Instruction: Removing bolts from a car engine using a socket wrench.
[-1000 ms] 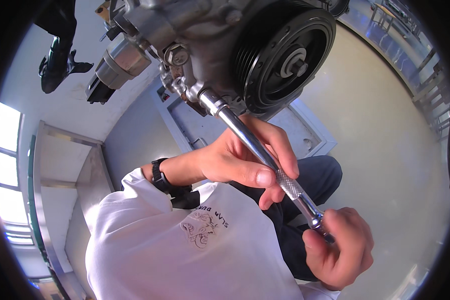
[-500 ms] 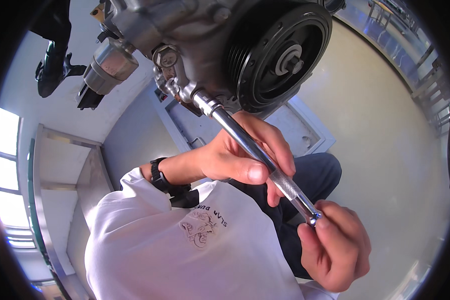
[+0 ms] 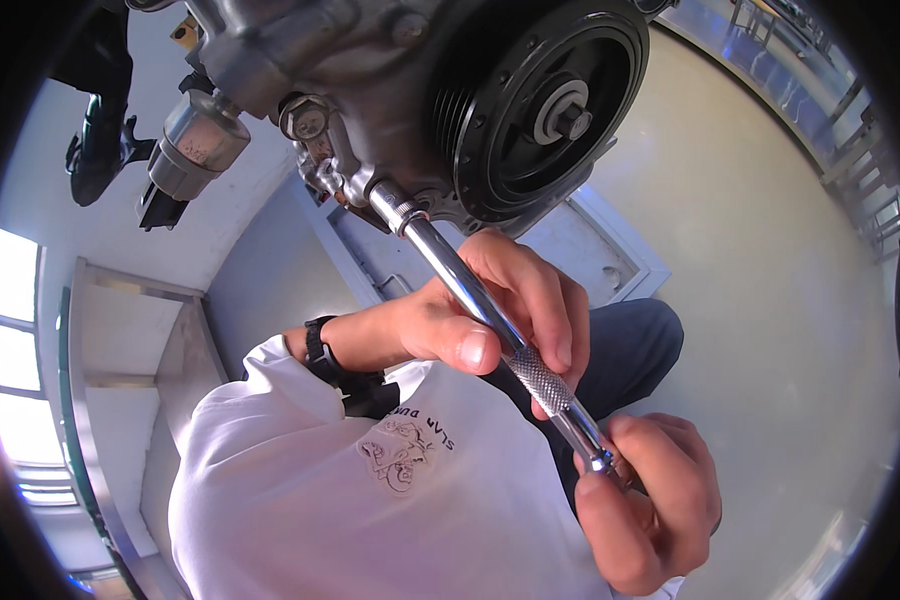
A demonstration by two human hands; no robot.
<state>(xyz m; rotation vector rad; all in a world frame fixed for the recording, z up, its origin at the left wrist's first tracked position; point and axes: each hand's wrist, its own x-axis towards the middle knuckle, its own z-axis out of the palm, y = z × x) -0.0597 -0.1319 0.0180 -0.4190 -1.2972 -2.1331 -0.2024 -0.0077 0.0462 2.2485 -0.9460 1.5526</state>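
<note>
A chrome socket extension bar (image 3: 461, 277) with a knurled band slants down and right from the engine (image 3: 360, 95). The socket (image 3: 394, 203) at its upper end sits against a fitting low on the engine, left of the black crankshaft pulley (image 3: 540, 120); the fastener inside is hidden. My left hand (image 3: 490, 310) is closed round the bar's middle, thumb on the near side, fingers behind. At the lower end, my right hand (image 3: 655, 500) has its thumb and fingers curled about the bar's tip, which they partly cover.
A cylindrical metal part with a black connector (image 3: 192, 150) sticks out at the engine's left. A large hex bolt (image 3: 305, 120) is above the socket. Below stands a blue-grey metal frame (image 3: 620, 250). Shelving (image 3: 130, 330) lines the left, and my knee (image 3: 635, 350) is close below.
The engine and bar have shifted a little left in view. My right hand has moved left with the bar's end, and its fingers have changed position around the tip.
</note>
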